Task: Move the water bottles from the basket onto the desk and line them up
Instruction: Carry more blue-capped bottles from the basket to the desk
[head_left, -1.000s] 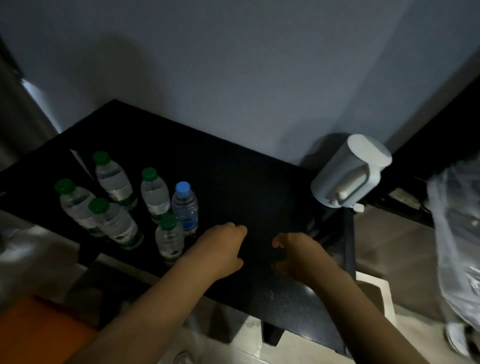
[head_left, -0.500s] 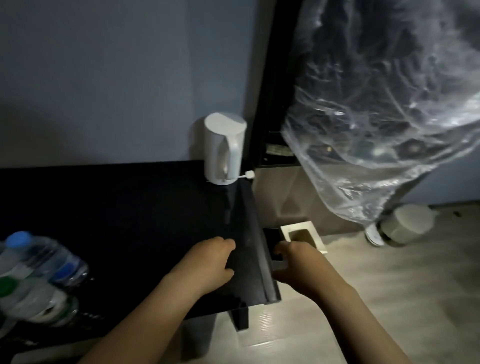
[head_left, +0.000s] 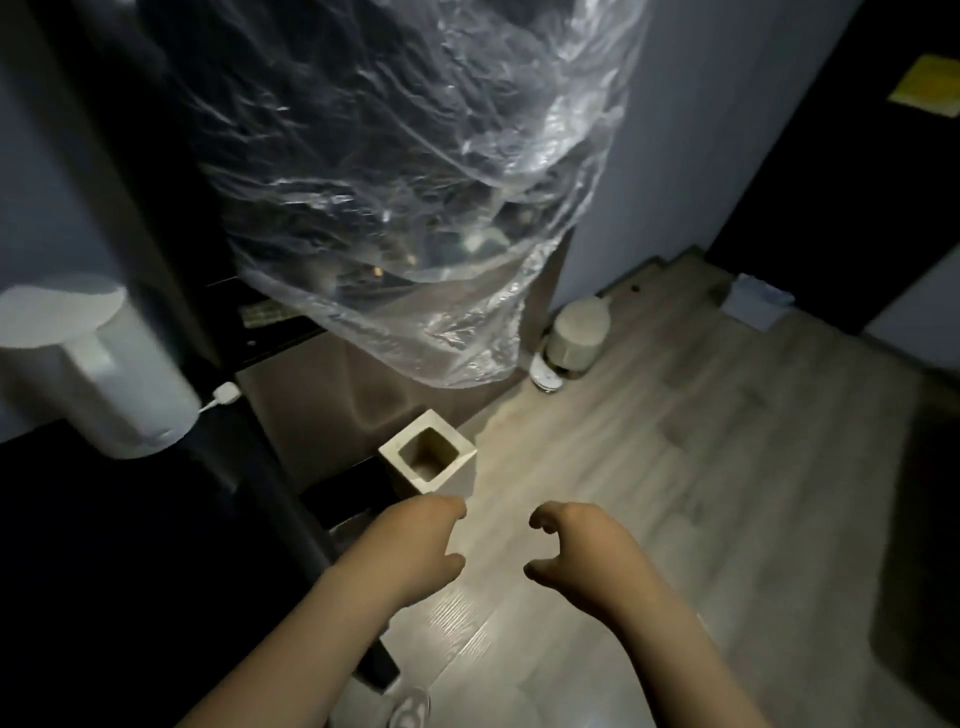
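At your far left, one white kettle (head_left: 88, 364) stands upright on the black desk (head_left: 130, 571), with one small white plug (head_left: 226, 393) just beside its base. The desk fills the lower left corner of your view, and that stretch of it is the only task item you can see. The water bottles and the basket lie outside this view.

Moving right, one large sheet of clear, crumpled plastic (head_left: 415, 208) hangs over something dark. Its lower edge is above the floor (head_left: 727, 467). Below it, one square cream pot (head_left: 428, 457) with an open top stands upright on the pale wood boards, near the end of the desk.

Your two hands come next, both held over the floor past the desk's edge. Your left hand (head_left: 415, 551) is loosely curled and holds nothing. Its knuckles are near the square pot but do not touch it. Your right hand (head_left: 576, 551) is a little apart from it, with fingers bent like a claw and thumb spread, and it also holds nothing.

At the bottom edge, between your forearms, is one clear glassy shape (head_left: 410, 712), too cut off to identify.

Further right, one round cream bin (head_left: 576, 332) stands against the wall. One pale box (head_left: 758, 306) sits in the far corner, well apart from the bin. One yellow note (head_left: 930, 88) is stuck on the dark surface at top right.
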